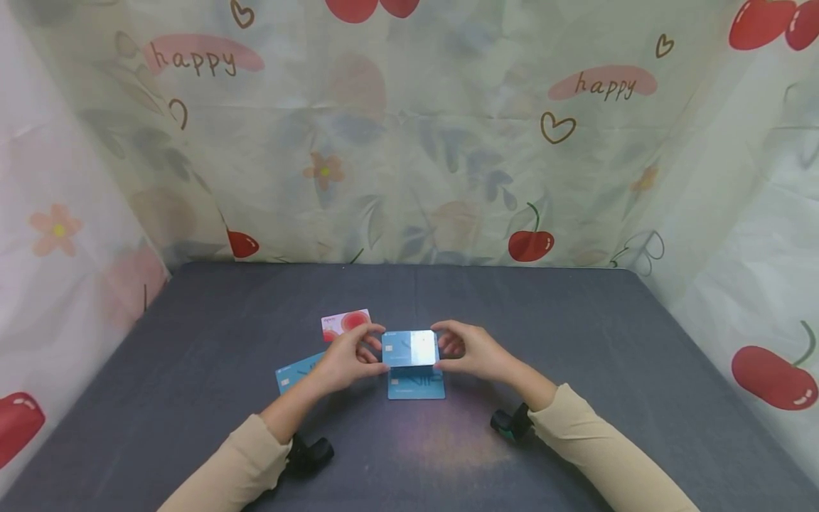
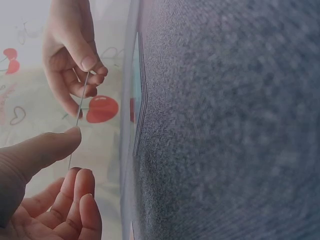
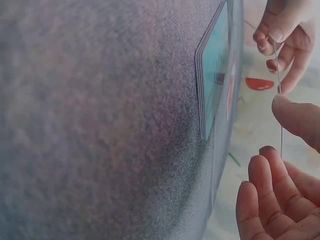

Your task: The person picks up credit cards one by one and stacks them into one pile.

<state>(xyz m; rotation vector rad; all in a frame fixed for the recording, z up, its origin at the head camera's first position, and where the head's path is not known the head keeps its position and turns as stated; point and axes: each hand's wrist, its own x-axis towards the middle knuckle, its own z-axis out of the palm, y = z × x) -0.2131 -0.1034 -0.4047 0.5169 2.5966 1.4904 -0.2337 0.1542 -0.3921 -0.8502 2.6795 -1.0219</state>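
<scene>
above the smooth-sided card stack (image 1: 417, 388), your left grip (image 1: 346, 358) and right grip (image 1: 475, 350) pinch one thin, glossy, rectangular card (image 1: 398, 348).

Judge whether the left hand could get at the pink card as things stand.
Probably yes: the pink card lies just beyond the left hand, with no other card over its visible part. But that hand pinches the raised blue card, so it would likely have to let go first.

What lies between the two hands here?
A raised blue card, pinched by the left hand and right hand; the head view shows it.
</scene>
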